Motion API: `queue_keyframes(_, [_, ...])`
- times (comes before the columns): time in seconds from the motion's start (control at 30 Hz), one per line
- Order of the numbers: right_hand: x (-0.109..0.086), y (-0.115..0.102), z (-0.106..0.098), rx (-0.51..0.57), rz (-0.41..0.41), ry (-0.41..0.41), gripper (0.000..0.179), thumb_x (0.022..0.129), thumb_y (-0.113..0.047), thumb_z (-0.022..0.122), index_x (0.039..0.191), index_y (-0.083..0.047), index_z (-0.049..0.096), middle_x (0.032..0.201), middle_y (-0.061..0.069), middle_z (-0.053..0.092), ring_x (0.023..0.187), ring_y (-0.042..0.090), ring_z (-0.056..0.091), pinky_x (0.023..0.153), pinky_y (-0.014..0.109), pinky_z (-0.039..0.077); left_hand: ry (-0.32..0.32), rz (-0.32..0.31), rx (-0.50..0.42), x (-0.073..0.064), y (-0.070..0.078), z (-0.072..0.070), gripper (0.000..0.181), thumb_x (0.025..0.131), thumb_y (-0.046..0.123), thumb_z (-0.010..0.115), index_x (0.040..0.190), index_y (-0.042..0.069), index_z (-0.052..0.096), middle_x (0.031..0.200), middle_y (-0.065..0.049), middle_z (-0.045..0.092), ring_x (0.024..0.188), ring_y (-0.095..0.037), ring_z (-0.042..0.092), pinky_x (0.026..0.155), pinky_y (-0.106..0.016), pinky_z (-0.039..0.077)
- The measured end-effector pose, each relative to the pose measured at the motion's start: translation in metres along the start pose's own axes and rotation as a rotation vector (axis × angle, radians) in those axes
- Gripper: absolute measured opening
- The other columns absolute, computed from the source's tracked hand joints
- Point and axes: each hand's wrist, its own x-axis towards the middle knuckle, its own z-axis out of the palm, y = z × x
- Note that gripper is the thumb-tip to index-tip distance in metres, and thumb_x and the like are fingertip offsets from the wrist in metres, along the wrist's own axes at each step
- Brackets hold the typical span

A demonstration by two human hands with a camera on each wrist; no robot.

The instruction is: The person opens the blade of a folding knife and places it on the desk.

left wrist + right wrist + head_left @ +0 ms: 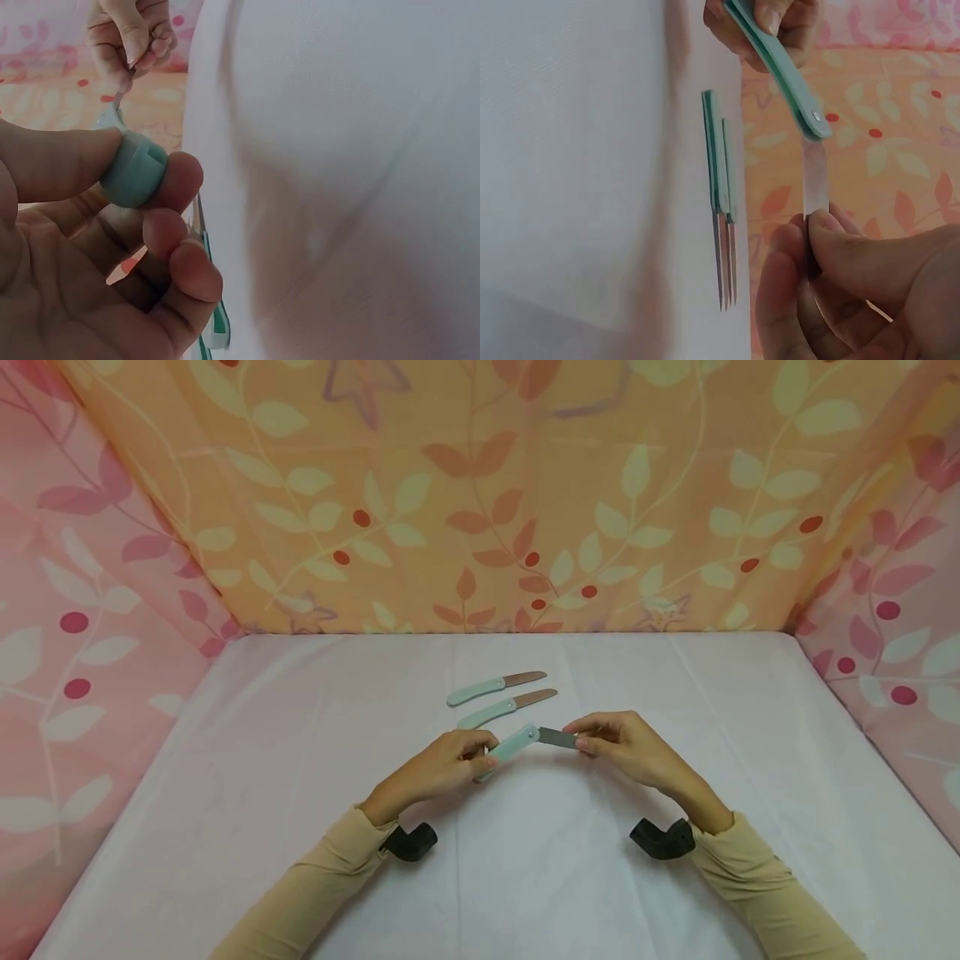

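Observation:
A folding knife (513, 744) with a mint-green handle is held up between both hands, its blade (557, 738) swung out at an angle to the handle. My left hand (448, 764) pinches the handle's end between thumb and fingers; that rounded butt (135, 176) shows close up in the left wrist view. The blade is pinched near its tip by my right hand (626, 747), as the right wrist view shows, with thumb on one side and fingers behind. A rivet (816, 116) marks the pivot. My fingers cover the blade's tip.
Two more mint folding knives, a farther one (480, 690) and a nearer one (491, 712), lie unfolded side by side just beyond my hands, blades to the right. A white cloth (225, 827) covers the table. Patterned fabric walls (480, 527) enclose the back and sides.

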Motion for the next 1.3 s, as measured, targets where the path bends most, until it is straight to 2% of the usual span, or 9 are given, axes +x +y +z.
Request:
queue_keyframes(0.23, [0.004, -0.003, -0.002, -0.028, -0.025, 0.034, 0.024, 0.095, -0.009, 0.065, 0.115, 0.005, 0.068, 0.092, 0.017, 0.069, 0.081, 0.021, 0.063, 0.074, 0.027, 0.054, -0.063, 0.019, 0.061, -0.001, 0.003, -0.004, 0.013, 0.099, 0.015, 0.055, 0.095, 0.007, 0.064, 0.067, 0.005, 0.048, 0.06, -0.008, 0.042, 0.057, -0.021, 0.034])
queue_keyframes(0.37, [0.008, -0.004, -0.002, -0.01, -0.025, 0.051, 0.024, 0.095, -0.007, 0.064, 0.114, 0.006, 0.068, 0.092, 0.018, 0.07, 0.081, 0.019, 0.063, 0.075, 0.027, 0.054, -0.096, 0.031, 0.073, -0.001, 0.003, -0.004, 0.013, 0.099, 0.014, 0.055, 0.093, 0.006, 0.063, 0.065, 0.006, 0.045, 0.058, -0.008, 0.039, 0.055, -0.021, 0.032])
queue_keyframes(0.57, [0.011, -0.004, -0.002, 0.004, -0.031, 0.065, 0.023, 0.095, -0.007, 0.065, 0.113, 0.007, 0.068, 0.097, 0.021, 0.071, 0.082, 0.025, 0.065, 0.076, 0.029, 0.056, -0.121, 0.052, 0.088, 0.0, 0.003, -0.003, 0.011, 0.099, 0.014, 0.056, 0.092, 0.008, 0.062, 0.065, 0.007, 0.046, 0.057, -0.006, 0.043, 0.055, -0.02, 0.034])
queue_keyframes(0.87, [0.017, -0.005, -0.001, -0.036, -0.046, 0.072, 0.022, 0.094, -0.008, 0.066, 0.111, 0.006, 0.069, 0.096, 0.016, 0.072, 0.079, 0.02, 0.064, 0.073, 0.025, 0.054, -0.069, 0.047, 0.126, 0.001, -0.005, -0.01, 0.01, 0.098, 0.019, 0.06, 0.1, 0.012, 0.068, 0.065, 0.007, 0.044, 0.059, -0.007, 0.04, 0.058, -0.021, 0.034])
queue_keyframes(1.1, [0.031, 0.003, -0.001, -0.126, -0.056, 0.047, 0.019, 0.095, -0.007, 0.064, 0.109, 0.004, 0.072, 0.095, 0.013, 0.073, 0.078, 0.007, 0.059, 0.07, 0.017, 0.049, -0.018, -0.032, 0.108, 0.007, -0.014, -0.014, 0.02, 0.097, 0.023, 0.063, 0.11, 0.008, 0.069, 0.068, 0.001, 0.058, 0.06, -0.008, 0.049, 0.058, -0.023, 0.041])
queue_keyframes(1.3, [0.043, 0.009, -0.001, -0.179, -0.055, 0.033, 0.017, 0.095, -0.002, 0.062, 0.107, 0.003, 0.073, 0.099, 0.015, 0.073, 0.083, 0.013, 0.06, 0.073, 0.016, 0.048, 0.044, -0.118, 0.113, 0.011, -0.019, -0.016, 0.023, 0.096, 0.029, 0.065, 0.102, 0.007, 0.065, 0.075, -0.002, 0.063, 0.064, -0.01, 0.051, 0.06, -0.025, 0.041])
